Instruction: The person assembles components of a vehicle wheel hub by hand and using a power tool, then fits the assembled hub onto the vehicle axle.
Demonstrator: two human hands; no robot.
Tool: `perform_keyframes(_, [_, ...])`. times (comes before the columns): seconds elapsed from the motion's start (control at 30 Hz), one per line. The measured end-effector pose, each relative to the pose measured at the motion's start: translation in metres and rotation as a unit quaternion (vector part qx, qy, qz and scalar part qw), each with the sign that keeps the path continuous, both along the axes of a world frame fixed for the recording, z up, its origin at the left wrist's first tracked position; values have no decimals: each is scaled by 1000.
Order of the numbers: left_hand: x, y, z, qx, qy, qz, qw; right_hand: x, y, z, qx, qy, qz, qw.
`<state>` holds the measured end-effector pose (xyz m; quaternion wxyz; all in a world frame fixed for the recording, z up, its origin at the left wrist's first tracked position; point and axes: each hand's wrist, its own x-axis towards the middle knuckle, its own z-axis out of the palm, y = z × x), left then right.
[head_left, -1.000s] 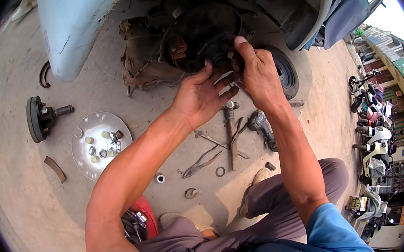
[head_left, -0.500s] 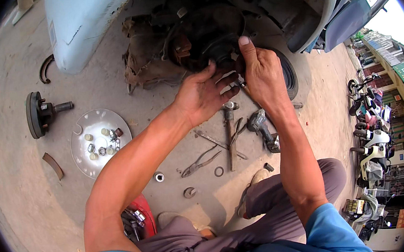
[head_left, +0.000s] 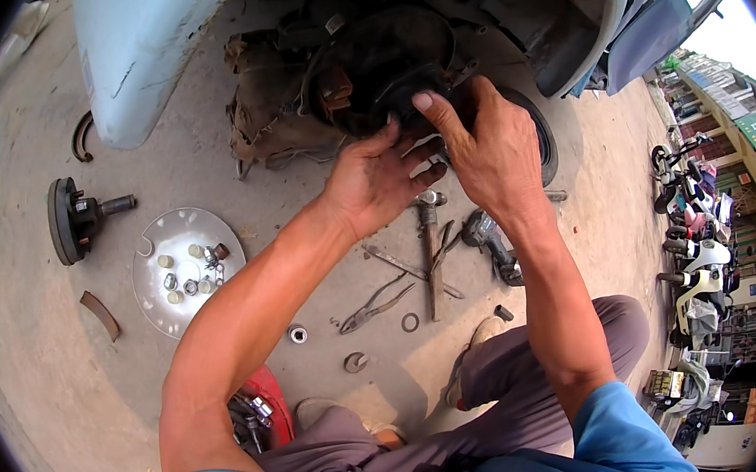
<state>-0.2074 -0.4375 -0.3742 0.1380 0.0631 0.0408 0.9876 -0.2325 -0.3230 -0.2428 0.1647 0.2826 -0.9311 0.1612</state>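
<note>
Under the light blue vehicle body sits a dark, greasy round wheel brake assembly (head_left: 378,56). My left hand (head_left: 372,181) cups its hub from below, thumb up against it and fingers curled beneath, the fingertips blackened. From the right, my right hand (head_left: 493,145) grips the hub's near side, with its thumb pressed on the dark metal and the other fingers bent behind it, mostly hidden. Any small part between the hands is lost in shadow. Below them on the ground lie a hammer (head_left: 433,258), pliers (head_left: 376,308) and a cordless power tool (head_left: 492,247).
At left are a hub with a shaft (head_left: 72,220), curved brake shoes (head_left: 101,316) and a silver wheel cover (head_left: 159,296) holding nuts and caps. A red container (head_left: 271,404) of sockets stands by my leg. Behind the brake is a tire (head_left: 541,136); scooters (head_left: 701,285) line the right.
My right hand has turned inward, and its thumb has come down and left onto the hub. My left hand stays almost in place.
</note>
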Motion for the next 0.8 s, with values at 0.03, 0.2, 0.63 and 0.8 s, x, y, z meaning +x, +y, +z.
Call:
perform_keyframes(0.03, [0, 1, 2, 1, 1, -2, 1000, 2, -2, 3, 32, 60, 3, 998])
perform_keyframes(0.2, [2, 1, 5, -11, 10, 12, 1000, -13, -3, -7, -133, -155, 9, 979])
perform_keyframes(0.63, [2, -3, 2, -11, 25, 14, 1000, -18, -5, -11, -312, -355, -36, 881])
perform_keyframes(0.8, [3, 0, 8, -37, -15, 32, 999, -8, -3, -4, -37, -39, 6, 999])
